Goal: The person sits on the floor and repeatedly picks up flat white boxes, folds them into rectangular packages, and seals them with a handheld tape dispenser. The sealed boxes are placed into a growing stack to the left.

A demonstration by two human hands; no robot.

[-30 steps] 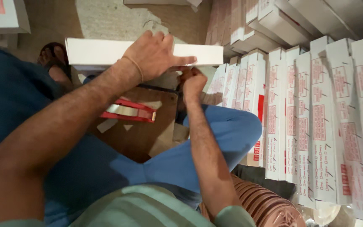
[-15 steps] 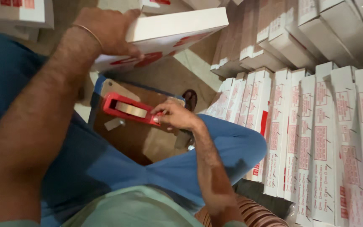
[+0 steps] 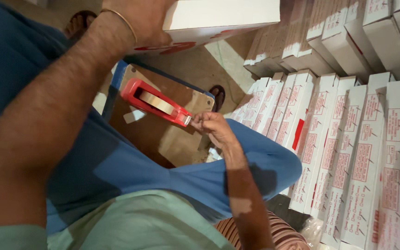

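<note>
Head view, looking down over the seated person's lap. The left hand [image 3: 144, 21] is clenched around the near end of a flat white carton with red print [image 3: 218, 21], fingers wrapped under its lower face, and holds it raised at the top of the frame, well above the work surface; the lifted position appears to keep the carton within reach of the tape. The right hand [image 3: 214, 127] is pinched almost shut, thumb and fingertips closed at the cutting end of a red tape dispenser [image 3: 156, 103], apparently on the free end of the tape, though the strip itself is too small to make out. The dispenser lies tilted on a brown board with a blue edge [image 3: 172, 139], which rests between the knees and serves as a desk. To the right, rows of like white cartons [image 3: 348, 153] stand on edge, packed close together. A sandalled foot [image 3: 79, 23] shows on the floor.
</note>
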